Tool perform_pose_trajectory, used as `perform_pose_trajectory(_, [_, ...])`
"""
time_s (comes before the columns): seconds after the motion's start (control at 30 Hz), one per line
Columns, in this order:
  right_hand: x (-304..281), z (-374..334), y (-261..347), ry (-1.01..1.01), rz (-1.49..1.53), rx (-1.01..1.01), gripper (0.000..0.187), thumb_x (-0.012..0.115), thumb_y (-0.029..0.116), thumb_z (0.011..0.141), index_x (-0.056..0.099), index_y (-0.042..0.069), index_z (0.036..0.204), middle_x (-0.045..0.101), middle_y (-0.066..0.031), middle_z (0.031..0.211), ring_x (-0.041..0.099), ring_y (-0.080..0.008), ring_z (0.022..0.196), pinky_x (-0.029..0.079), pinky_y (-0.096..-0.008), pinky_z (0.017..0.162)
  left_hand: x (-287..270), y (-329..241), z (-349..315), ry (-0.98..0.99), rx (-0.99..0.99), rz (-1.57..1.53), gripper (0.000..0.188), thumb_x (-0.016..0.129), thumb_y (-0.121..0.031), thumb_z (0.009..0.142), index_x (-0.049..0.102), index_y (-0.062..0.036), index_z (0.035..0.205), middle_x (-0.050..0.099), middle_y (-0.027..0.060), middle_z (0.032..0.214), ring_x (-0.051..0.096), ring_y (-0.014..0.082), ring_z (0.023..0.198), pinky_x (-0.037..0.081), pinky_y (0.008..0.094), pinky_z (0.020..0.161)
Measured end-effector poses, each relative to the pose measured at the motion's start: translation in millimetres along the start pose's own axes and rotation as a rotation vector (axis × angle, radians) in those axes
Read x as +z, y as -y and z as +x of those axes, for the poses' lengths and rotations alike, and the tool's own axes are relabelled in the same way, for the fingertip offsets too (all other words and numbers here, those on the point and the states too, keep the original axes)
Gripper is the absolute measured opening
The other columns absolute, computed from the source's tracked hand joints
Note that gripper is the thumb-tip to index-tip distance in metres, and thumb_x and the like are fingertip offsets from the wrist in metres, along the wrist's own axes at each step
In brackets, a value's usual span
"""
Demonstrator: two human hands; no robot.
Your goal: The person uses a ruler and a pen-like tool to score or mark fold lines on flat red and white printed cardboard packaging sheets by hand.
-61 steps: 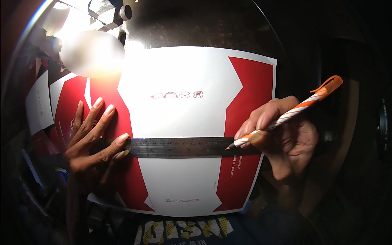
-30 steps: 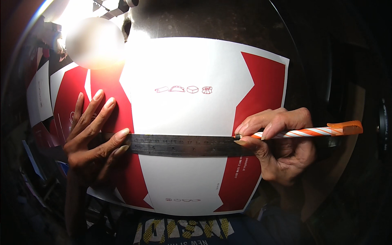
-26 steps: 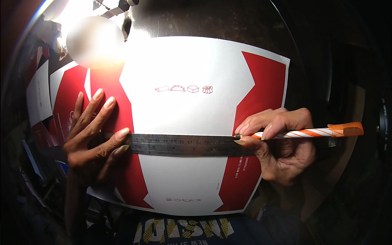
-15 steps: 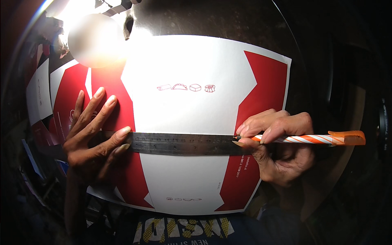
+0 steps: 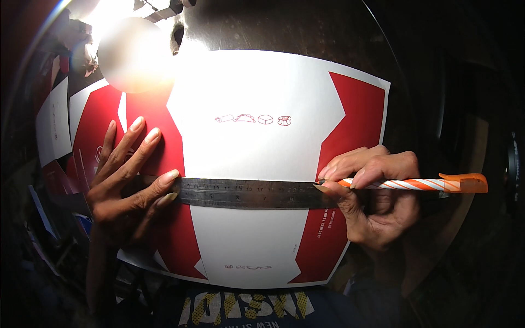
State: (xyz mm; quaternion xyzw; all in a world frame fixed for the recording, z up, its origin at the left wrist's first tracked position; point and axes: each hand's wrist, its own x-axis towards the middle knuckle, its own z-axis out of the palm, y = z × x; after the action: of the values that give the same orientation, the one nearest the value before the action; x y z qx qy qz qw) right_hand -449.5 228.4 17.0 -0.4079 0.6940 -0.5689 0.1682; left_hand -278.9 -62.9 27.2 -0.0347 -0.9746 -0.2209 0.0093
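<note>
A steel ruler (image 5: 249, 195) lies crosswise over a red and white printed sheet (image 5: 257, 153). My left hand (image 5: 128, 186) is spread flat, its thumb and fingers pressing on the ruler's left end and the red panel beside it. In my right hand (image 5: 377, 191) is a pen (image 5: 415, 185) with orange and white stripes and an orange clip cap on its rear end. It is pinched almost level, its tip at the ruler's upper edge near the right end. That end of the ruler is partly covered by my right fingers.
Another printed sheet (image 5: 54, 123) sticks out at the far left. A very bright lamp (image 5: 134, 54) glares at the upper left and washes out part of the paper. The dark tabletop (image 5: 295, 27) extends behind the sheet. My printed shirt (image 5: 246, 309) is at the near edge.
The sheet, the ruler and my left hand have shifted slightly to the right. My right hand and the pen stay in nearly the same place.
</note>
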Motion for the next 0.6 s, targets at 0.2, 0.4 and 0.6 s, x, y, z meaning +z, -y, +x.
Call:
perform_pose_trajectory(0.2, [-1,0,1,0.013,0.035,0.042,0.036,0.073,-0.008,0.083,0.042,0.003,0.101,0.062,-0.016,0.085,0.067,-0.0208,0.078,0.06,-0.0328,0.073,-1,1,0,-0.003,0.009,0.0,0.034,0.082,-0.019,0.072,0.077,-0.0213,0.106,0.063,0.018,0.132,0.049,0.0396,0.135,0.025,0.0584,0.118])
perform_pose_trajectory(0.4, [-12,7,-3,-0.145,0.37,0.176,0.032,0.068,0.005,0.09,0.039,0.006,0.103,0.059,-0.0117,0.086,0.065,-0.0181,0.078,0.058,-0.035,0.073,1,3,-2,-0.014,0.037,-0.007,0.034,0.082,-0.018,0.073,0.077,-0.0198,0.106,0.064,0.0181,0.131,0.05,0.0398,0.134,0.025,0.058,0.118])
perform_pose_trajectory(0.6, [-14,6,0,-0.16,0.419,0.205,0.031,0.067,0.007,0.092,0.04,0.004,0.108,0.058,-0.0121,0.088,0.064,-0.021,0.081,0.055,-0.0349,0.073,1,-2,3,-0.04,0.036,-0.022,0.03,0.079,-0.015,0.077,0.077,-0.0179,0.107,0.063,0.0197,0.131,0.05,0.0394,0.134,0.026,0.0578,0.118])
